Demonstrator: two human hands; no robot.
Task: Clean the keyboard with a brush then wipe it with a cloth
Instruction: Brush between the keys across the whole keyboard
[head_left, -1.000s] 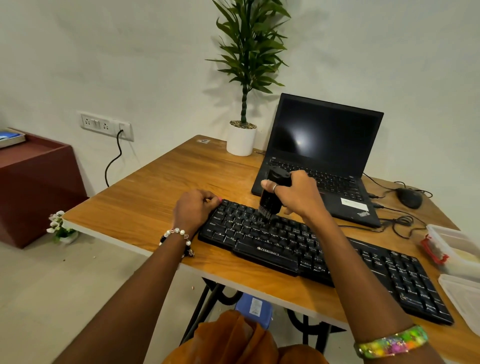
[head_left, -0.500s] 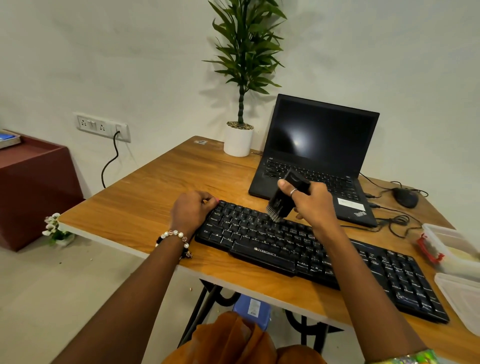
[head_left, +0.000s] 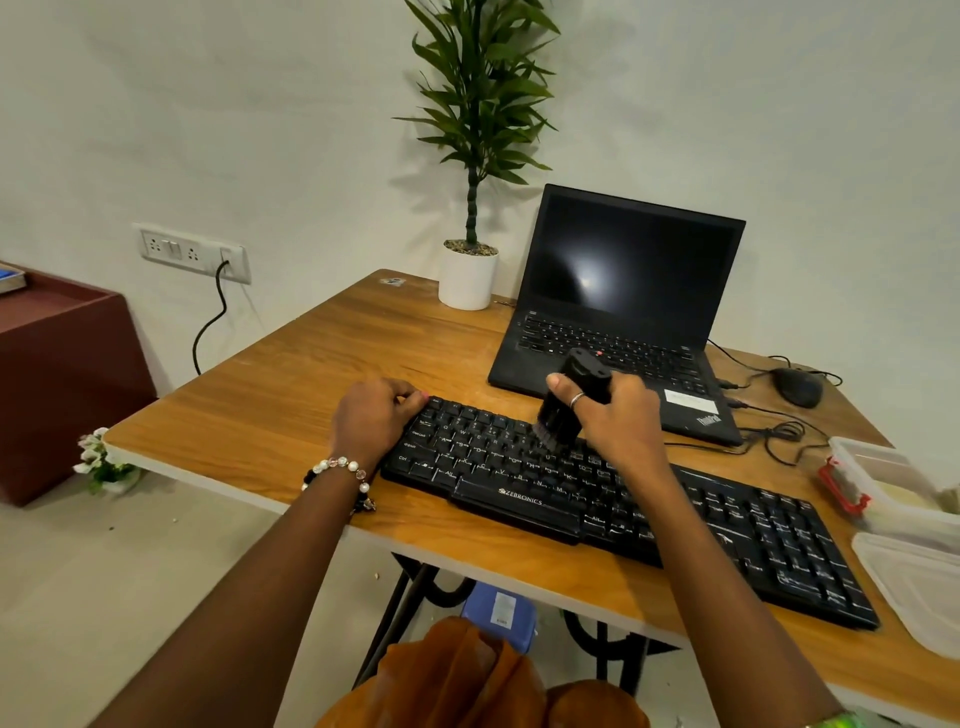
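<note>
The right hand (head_left: 618, 415) grips the brush (head_left: 569, 402), bristles down on the keyboard (head_left: 649, 512) on the table (head_left: 291, 400). The left hand (head_left: 374, 415) curls over the keyboard's left end.

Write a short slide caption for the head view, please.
Right hand brushes the black keyboard with a brush while the left hand steadies its end.

Open laptop (head_left: 618, 317) (screen dark) on wooden desk (head_left: 322, 374); potted plant (head_left: 470, 208) beside it; mouse (head_left: 796, 386) right.
</note>
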